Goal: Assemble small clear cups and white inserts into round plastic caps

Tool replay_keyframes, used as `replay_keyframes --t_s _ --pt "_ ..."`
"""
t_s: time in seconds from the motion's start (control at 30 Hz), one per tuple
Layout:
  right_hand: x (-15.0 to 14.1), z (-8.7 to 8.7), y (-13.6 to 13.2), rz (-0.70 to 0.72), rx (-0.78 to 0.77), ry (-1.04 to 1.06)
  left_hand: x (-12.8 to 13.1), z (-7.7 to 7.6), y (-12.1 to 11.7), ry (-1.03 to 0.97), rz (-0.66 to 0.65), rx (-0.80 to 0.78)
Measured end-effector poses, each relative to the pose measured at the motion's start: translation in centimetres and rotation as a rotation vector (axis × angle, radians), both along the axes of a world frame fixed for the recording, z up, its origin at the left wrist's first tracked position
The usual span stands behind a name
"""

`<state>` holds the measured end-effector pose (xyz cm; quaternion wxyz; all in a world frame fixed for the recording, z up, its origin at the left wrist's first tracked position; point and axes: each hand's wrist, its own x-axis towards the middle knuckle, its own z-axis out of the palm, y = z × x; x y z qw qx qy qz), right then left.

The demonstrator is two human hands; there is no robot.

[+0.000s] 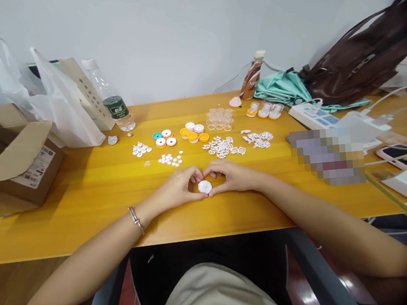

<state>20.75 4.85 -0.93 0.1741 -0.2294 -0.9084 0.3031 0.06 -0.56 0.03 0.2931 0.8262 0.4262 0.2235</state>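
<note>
A small white round plastic piece with a raised middle is at the front centre of the table, framed by both my hands. My left hand curls in from its left, thumb along the near edge and fingertips at the far edge. From the other side my right hand closes on it in the same way, the two sets of fingertips meeting. Just beyond lie small white discs, white wheel-shaped cutouts and coloured ring-shaped caps. Clear plastic cups stand behind them.
A cardboard box, white plastic bag and water bottle stand left. Assembled clear-topped pieces, a brown drink bottle, power strip and dark bag are right. White mushroom-like pieces lie left of centre.
</note>
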Motion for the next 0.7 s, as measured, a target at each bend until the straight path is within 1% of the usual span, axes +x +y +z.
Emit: replay_keyframes --t_s 0.13,0.2,0.5,0.7 --pt "-0.2 -0.2 -0.3 0.025 -0.007 0.019 -0.3 0.0 0.2 -0.018 -0.044 -0.007" --pt "-0.4 -0.3 -0.4 0.015 -0.015 0.024 -0.3 0.0 0.2 -0.018 -0.05 -0.008" --pt "-1.2 -0.7 -0.8 -0.052 0.01 0.034 0.3 -0.2 0.2 -0.001 0.112 -0.031" --pt "-1.4 -0.7 -0.9 -0.091 0.014 0.032 0.3 -0.5 0.2 0.024 0.14 0.018"
